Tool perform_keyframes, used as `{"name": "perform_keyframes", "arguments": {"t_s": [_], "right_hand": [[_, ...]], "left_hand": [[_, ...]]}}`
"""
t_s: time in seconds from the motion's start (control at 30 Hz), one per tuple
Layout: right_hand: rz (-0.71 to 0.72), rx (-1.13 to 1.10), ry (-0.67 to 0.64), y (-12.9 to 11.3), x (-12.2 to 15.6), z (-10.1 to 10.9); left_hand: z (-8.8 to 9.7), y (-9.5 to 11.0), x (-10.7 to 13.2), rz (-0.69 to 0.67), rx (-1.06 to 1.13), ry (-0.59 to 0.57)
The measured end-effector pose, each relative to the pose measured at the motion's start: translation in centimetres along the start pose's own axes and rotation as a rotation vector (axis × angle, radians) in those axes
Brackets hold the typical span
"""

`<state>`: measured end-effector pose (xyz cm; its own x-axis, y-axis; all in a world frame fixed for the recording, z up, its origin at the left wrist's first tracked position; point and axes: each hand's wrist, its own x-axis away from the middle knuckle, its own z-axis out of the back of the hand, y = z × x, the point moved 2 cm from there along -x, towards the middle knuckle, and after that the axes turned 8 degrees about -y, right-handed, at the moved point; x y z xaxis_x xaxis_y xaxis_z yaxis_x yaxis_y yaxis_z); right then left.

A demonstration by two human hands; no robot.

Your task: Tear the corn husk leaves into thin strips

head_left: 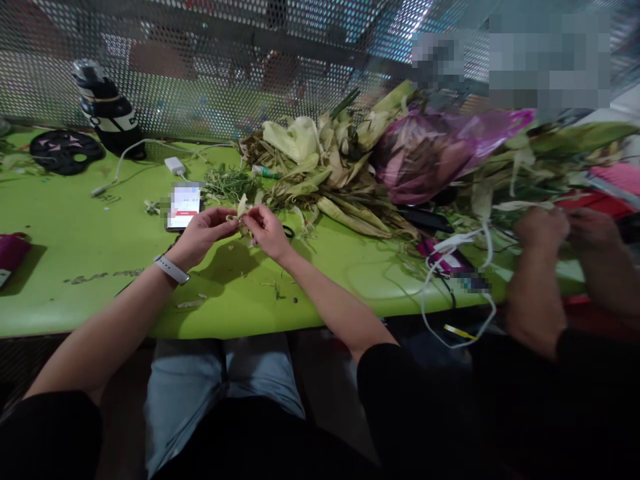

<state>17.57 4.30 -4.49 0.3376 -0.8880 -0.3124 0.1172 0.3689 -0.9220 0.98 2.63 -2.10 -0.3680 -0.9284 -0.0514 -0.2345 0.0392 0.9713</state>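
My left hand (203, 233), with a pale watch band on its wrist, pinches a small piece of pale yellow-green corn husk (243, 205). From the other side, the fingers of my right hand (269, 232) are closed on the same piece, so it sits between both hands just above the green table (125, 233). A lit phone (184, 205) lies directly behind my left hand. Thin green stems (231, 183) are heaped behind my fingers. Beside my right hand a black ring-shaped thing (289, 231) shows in part; the rest of it is hidden.
Dry corn husks (345, 180) form a big pile at the back, with a pink plastic bag (415, 160) against it. A dark bottle (107, 110) stands back left near a white charger (175, 167). White cables (425, 310) hang over the front edge. A co-worker's hands (543, 230) work at right.
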Motion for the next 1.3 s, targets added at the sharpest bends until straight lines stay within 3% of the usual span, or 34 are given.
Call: {"name": "perform_keyframes", "arguments": {"t_s": [0.13, 0.23, 0.5, 0.73, 0.97, 1.1, 1.3], "right_hand": [[-0.052, -0.014, -0.049, -0.4, 0.3, 0.3], [-0.012, 0.074, -0.105, -0.9, 0.6, 0.5], [0.310, 0.536, 0.125, -2.5, 1.2, 0.6], [0.435, 0.692, 0.122, -2.0, 1.2, 0.0], [0.426, 0.916, 0.074, -2.1, 1.5, -1.1], [0.407, 0.924, 0.030, -2.3, 1.6, -1.3], [0.329, 0.720, 0.206, -2.3, 1.4, -0.3]], "left_hand": [[0.4, 0.4, -0.1, -0.002, 0.071, 0.023], [0.7, 0.6, -0.3, -0.025, 0.097, 0.039], [0.9, 0.3, -0.4, -0.050, 0.085, 0.086], [1.0, -0.3, -0.6, -0.112, 0.068, 0.107], [0.5, -0.3, -0.3, -0.081, 0.103, 0.100], [0.4, -0.2, -0.2, -0.087, 0.105, 0.119], [0.2, 0.3, -0.1, -0.093, 0.119, 0.187]]}}
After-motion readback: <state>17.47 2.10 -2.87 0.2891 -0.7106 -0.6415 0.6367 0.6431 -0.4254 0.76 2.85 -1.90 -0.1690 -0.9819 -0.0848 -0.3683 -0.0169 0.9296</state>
